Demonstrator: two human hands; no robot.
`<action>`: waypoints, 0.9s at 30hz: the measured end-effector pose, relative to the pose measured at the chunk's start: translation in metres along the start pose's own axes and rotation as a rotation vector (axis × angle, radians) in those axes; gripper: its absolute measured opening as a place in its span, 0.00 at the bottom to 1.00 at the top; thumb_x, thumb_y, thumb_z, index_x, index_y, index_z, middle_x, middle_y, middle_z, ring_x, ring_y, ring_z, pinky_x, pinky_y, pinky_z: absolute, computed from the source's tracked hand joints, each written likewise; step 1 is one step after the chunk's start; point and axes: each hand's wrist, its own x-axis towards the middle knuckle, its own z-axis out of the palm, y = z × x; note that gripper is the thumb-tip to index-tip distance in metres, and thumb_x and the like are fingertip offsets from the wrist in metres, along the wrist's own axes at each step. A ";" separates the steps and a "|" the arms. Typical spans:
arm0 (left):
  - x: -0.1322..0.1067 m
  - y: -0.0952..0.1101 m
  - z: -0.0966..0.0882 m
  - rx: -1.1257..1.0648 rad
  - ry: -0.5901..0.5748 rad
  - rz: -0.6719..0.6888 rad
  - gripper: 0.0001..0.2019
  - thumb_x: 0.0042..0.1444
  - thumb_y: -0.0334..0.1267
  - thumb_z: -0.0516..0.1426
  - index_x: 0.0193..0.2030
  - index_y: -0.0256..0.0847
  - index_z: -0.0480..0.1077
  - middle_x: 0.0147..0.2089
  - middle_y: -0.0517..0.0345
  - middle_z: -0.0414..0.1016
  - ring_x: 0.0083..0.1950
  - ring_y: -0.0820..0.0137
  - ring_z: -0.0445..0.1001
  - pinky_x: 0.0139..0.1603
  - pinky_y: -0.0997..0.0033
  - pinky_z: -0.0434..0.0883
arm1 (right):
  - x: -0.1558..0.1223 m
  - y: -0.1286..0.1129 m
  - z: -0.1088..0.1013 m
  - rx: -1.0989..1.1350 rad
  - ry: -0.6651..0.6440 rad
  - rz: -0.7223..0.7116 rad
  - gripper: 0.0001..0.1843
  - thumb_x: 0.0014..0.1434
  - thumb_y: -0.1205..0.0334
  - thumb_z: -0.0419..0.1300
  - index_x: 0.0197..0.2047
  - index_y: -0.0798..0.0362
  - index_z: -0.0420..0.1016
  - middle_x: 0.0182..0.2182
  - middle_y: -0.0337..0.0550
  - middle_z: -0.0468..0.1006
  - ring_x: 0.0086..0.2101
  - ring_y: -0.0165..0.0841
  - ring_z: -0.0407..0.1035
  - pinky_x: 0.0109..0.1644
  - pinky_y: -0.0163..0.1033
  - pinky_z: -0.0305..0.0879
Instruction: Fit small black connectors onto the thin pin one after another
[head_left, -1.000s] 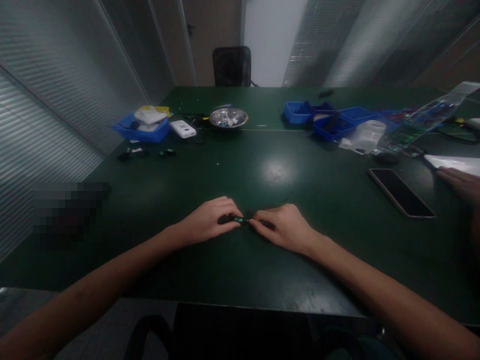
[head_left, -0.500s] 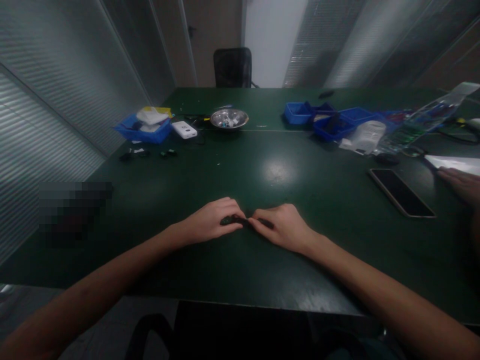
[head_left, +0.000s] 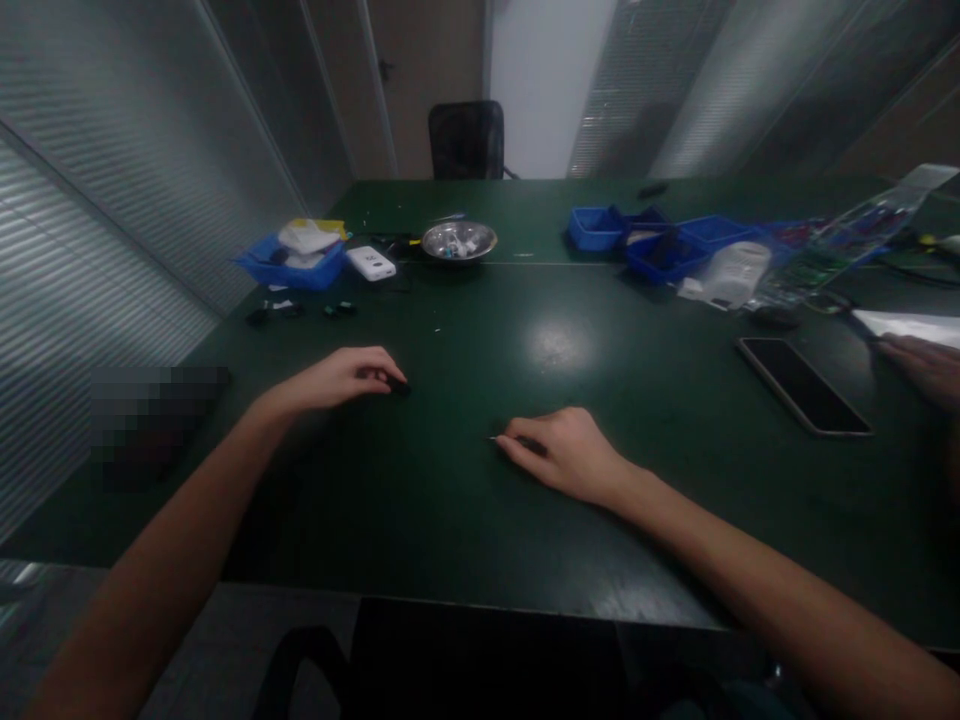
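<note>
My left hand (head_left: 360,376) is over the left part of the green table (head_left: 450,520). Its thumb and fingers pinch a small black piece (head_left: 402,386), whose kind is too dark to make out. Farther right, my right hand (head_left: 551,445) rests low on the tabletop with its fingers closed. A thin, pale tip (head_left: 492,438) pokes out leftward from between its thumb and forefinger; the rest of that thing is hidden in the hand. A clear gap separates the two hands.
Beyond my left hand lie several small dark pieces (head_left: 341,309), a blue bin (head_left: 296,265), a white device (head_left: 371,263) and a metal bowl (head_left: 459,243). To the right are blue trays (head_left: 596,230), a phone (head_left: 804,386), a tilted clear bottle (head_left: 847,240) and another person's hand (head_left: 922,365).
My left hand has moved away from my right hand, to the left and farther across the table, with the small black piece in its fingers. The right hand has stayed in place.
</note>
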 end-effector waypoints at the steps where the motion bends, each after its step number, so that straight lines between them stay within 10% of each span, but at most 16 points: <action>1: -0.004 -0.013 -0.008 0.010 0.043 -0.058 0.15 0.63 0.46 0.59 0.54 0.47 0.77 0.54 0.52 0.74 0.51 0.64 0.73 0.52 0.66 0.70 | 0.000 0.000 0.000 0.005 0.001 -0.001 0.22 0.73 0.49 0.48 0.41 0.50 0.79 0.26 0.38 0.77 0.25 0.27 0.67 0.33 0.35 0.54; 12: -0.050 -0.110 -0.048 0.160 0.539 -0.544 0.22 0.60 0.43 0.62 0.59 0.36 0.73 0.51 0.55 0.77 0.47 0.68 0.71 0.50 0.70 0.66 | -0.003 -0.003 -0.006 0.031 -0.012 -0.004 0.22 0.73 0.49 0.48 0.41 0.51 0.79 0.26 0.38 0.76 0.25 0.27 0.66 0.32 0.35 0.54; 27: -0.039 -0.053 -0.044 0.299 0.297 -0.618 0.28 0.53 0.62 0.62 0.47 0.38 0.75 0.39 0.55 0.74 0.37 0.67 0.69 0.34 0.72 0.60 | -0.002 -0.001 -0.002 -0.024 -0.022 0.008 0.23 0.73 0.48 0.47 0.40 0.50 0.78 0.25 0.38 0.75 0.25 0.27 0.66 0.33 0.35 0.53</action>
